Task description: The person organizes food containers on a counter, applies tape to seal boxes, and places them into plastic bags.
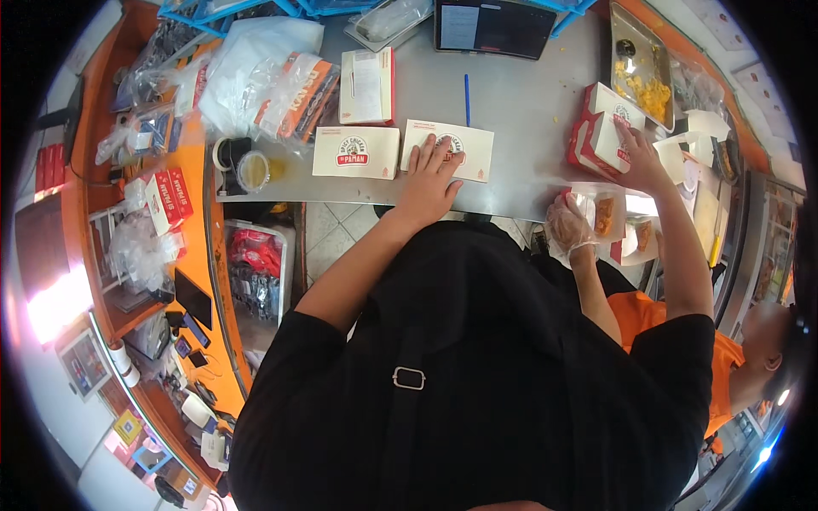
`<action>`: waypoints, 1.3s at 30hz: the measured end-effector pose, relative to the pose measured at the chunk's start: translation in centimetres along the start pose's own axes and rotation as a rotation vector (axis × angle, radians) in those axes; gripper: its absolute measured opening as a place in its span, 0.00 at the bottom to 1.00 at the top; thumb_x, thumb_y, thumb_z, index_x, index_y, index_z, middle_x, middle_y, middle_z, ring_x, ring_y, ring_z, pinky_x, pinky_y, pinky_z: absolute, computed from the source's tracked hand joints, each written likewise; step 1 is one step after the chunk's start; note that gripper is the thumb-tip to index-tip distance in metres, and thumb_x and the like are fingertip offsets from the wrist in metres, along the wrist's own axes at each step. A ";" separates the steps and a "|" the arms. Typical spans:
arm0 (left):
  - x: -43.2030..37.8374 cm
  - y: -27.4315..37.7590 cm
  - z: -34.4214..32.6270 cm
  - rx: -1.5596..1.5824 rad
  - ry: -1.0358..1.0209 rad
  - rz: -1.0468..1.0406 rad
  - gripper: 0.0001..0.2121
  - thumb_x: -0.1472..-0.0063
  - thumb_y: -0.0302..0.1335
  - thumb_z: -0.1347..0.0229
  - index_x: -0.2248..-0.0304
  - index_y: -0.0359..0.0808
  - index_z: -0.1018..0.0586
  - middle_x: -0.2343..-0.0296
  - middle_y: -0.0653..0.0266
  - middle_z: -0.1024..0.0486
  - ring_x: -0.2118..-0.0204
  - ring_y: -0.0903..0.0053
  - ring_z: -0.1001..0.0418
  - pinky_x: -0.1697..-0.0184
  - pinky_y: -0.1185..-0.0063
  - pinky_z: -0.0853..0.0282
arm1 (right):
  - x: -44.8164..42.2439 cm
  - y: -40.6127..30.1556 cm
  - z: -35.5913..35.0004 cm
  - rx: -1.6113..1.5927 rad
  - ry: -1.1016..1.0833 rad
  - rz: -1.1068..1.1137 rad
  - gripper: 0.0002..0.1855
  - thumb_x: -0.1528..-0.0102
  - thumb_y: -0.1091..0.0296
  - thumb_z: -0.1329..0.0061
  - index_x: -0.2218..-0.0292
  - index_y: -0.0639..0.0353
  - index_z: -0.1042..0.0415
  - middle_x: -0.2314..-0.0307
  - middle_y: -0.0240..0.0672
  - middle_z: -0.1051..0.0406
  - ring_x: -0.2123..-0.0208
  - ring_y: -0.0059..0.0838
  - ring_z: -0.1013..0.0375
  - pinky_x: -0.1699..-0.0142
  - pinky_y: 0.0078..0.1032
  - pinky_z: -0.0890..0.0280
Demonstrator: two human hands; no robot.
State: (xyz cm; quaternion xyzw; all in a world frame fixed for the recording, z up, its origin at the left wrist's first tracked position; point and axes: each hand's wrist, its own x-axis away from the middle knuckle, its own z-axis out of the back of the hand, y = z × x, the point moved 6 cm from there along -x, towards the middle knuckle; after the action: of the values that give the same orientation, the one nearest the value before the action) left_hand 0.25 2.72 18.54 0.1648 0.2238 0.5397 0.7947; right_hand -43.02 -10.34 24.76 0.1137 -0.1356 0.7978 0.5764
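Observation:
My left hand (432, 182) lies with fingers spread on the lid of a closed white cardboard food box (476, 167) near the front edge of the steel table (511, 108). Beside it on the left sits a second closed food box (356, 167), and behind that a third (348, 83) with a paper slip on top. At the right, my right hand (642, 163) touches the upper of some stacked red-and-white boxes (604, 137); whether its fingers grip the box cannot be told. A blue pen (467, 99) lies behind the box under my left hand.
A co-worker's gloved hand (571, 223) is close below the stacked boxes, by open boxes holding fried food (603, 216). A metal tray (668, 121) with yellow food stands at the back right, a tablet (495, 29) at the back. A lidded cup (254, 171) and plastic bags (255, 51) are left.

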 end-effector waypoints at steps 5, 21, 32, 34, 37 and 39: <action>2.6 -3.3 8.8 0.171 0.225 0.024 0.18 0.40 0.27 0.42 0.51 0.35 0.24 0.51 0.50 0.27 0.43 0.53 0.34 0.39 0.62 0.39 | -0.7 -3.6 4.3 -0.019 0.065 -0.055 0.56 0.61 0.65 0.32 0.34 0.44 0.46 0.42 0.50 0.41 0.39 0.53 0.42 0.35 0.43 0.43; 22.8 -41.7 21.9 0.476 0.257 1.187 0.20 0.30 0.41 0.51 0.46 0.38 0.28 0.61 0.65 0.26 0.65 0.76 0.25 0.66 0.77 0.29 | -4.2 -36.0 -1.7 -0.103 0.243 0.244 0.55 0.59 0.53 0.34 0.33 0.31 0.46 0.34 0.38 0.51 0.33 0.48 0.51 0.33 0.56 0.52; 26.2 -41.7 23.2 1.258 0.477 1.139 0.14 0.34 0.32 0.43 0.54 0.33 0.26 0.56 0.57 0.27 0.53 0.66 0.26 0.54 0.73 0.27 | -2.8 -35.9 -4.3 -0.058 0.344 0.238 0.41 0.46 0.45 0.43 0.35 0.33 0.43 0.32 0.37 0.55 0.31 0.51 0.58 0.33 0.53 0.50; 27.5 -39.5 22.6 1.292 0.667 1.069 0.13 0.35 0.32 0.43 0.56 0.34 0.26 0.55 0.56 0.28 0.49 0.63 0.29 0.50 0.69 0.29 | -2.5 -35.9 -4.2 -0.039 0.344 0.224 0.40 0.45 0.45 0.44 0.35 0.34 0.42 0.32 0.38 0.54 0.31 0.52 0.56 0.33 0.49 0.48; 30.7 -39.8 20.3 0.967 0.601 1.277 0.13 0.35 0.33 0.42 0.55 0.34 0.26 0.54 0.57 0.26 0.50 0.63 0.28 0.52 0.65 0.29 | -2.6 -35.9 -4.1 -0.091 0.361 0.241 0.40 0.45 0.45 0.44 0.35 0.33 0.43 0.32 0.37 0.54 0.31 0.51 0.57 0.32 0.53 0.51; 31.5 -42.4 20.0 0.862 0.625 1.204 0.12 0.37 0.33 0.41 0.60 0.33 0.22 0.55 0.54 0.24 0.52 0.61 0.27 0.56 0.66 0.29 | -3.1 -36.4 -3.9 -0.033 0.361 0.246 0.40 0.45 0.44 0.44 0.34 0.33 0.43 0.32 0.36 0.54 0.31 0.50 0.56 0.32 0.55 0.53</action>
State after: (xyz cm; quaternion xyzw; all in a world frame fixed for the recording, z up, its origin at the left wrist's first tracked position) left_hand 54.12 16.25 8.53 0.3910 0.4972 0.7628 0.1342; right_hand -7.53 -0.89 23.15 -0.0578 -0.0558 0.8671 0.4916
